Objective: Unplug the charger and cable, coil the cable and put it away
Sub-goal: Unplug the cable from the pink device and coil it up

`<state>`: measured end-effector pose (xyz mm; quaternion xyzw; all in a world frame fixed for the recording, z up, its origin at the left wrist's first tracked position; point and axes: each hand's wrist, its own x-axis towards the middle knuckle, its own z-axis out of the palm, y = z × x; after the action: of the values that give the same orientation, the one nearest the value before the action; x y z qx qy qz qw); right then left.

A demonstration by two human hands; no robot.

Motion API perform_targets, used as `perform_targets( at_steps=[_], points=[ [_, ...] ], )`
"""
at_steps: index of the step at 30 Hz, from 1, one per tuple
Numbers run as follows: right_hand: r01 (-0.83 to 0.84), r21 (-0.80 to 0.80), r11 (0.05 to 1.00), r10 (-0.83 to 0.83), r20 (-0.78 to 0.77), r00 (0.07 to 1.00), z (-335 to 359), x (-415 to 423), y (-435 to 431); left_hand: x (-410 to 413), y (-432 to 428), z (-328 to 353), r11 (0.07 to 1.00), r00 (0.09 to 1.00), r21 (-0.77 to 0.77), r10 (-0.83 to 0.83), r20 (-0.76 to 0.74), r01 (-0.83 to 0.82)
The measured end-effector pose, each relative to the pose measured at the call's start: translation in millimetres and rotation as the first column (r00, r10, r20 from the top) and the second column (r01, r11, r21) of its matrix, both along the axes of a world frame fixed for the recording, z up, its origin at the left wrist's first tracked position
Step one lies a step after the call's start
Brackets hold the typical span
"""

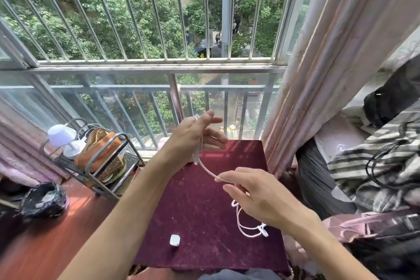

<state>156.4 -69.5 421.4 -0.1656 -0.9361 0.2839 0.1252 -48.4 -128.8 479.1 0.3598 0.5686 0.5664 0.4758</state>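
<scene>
Beside a barred window, a maroon-topped table (193,200) holds a white charger (174,240). Above it, the left hand (195,136) grips folded white cable (208,169); the right hand (256,195) pinches its trailing length.

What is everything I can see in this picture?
cable: one, white, from left hand down to table
charger: one, white, near front of table
table: one, maroon top, centre
lamp: one, white, on rack
pouch: one, orange-brown, on rack
rack: one, grey metal, left
bag: one, black, floor at left
curtain: one, pink, right
blanket: one, striped, right
left hand: raised, holding cable loops
right hand: fingers pinching cable
</scene>
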Motion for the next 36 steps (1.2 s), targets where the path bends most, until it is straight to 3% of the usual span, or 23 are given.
perform_targets(
  at_steps=[4,9,13,18,24,27,30,33,36],
  points=[
    [0.018,0.117,0.993,-0.004,-0.113,0.994,29,6,16,6,-3,-12,0.987,0.978,-0.122,-0.124,-0.165,0.105],
    [-0.002,-0.16,0.987,-0.044,-0.285,0.958,48,1,59,23,-8,-20,0.926,0.899,-0.183,-0.367,-0.239,0.33],
    [0.007,-0.316,0.949,-0.101,-0.282,0.954,48,-11,82,35,-8,-24,0.905,0.912,-0.135,-0.41,-0.025,0.403],
    [0.008,-0.377,0.926,-0.105,-0.237,0.966,28,-21,86,43,-9,-13,0.891,0.871,0.055,-0.451,0.196,0.45],
    [0.005,-0.493,0.87,-0.073,-0.12,0.99,0,-23,86,40,-11,-5,0.923,0.895,0.07,-0.383,0.229,0.377],
    [-0.027,-0.658,0.752,0.05,0.016,0.999,-12,-23,86,37,-11,-5,0.924,0.886,0.065,-0.381,0.266,0.377],
    [-0.059,-0.884,0.464,0.117,-0.005,0.993,-25,-23,85,35,-9,-7,0.921,0.88,0.044,-0.383,0.28,0.387],
    [-0.135,-0.967,0.214,0.072,-0.122,0.99,-35,-23,84,32,-8,-10,0.92,0.876,0.035,-0.383,0.293,0.39],
    [-0.157,-0.972,0.175,-0.021,-0.163,0.986,-43,-24,88,28,-7,-13,0.921,0.873,0.031,-0.379,0.308,0.389]
  ],
)
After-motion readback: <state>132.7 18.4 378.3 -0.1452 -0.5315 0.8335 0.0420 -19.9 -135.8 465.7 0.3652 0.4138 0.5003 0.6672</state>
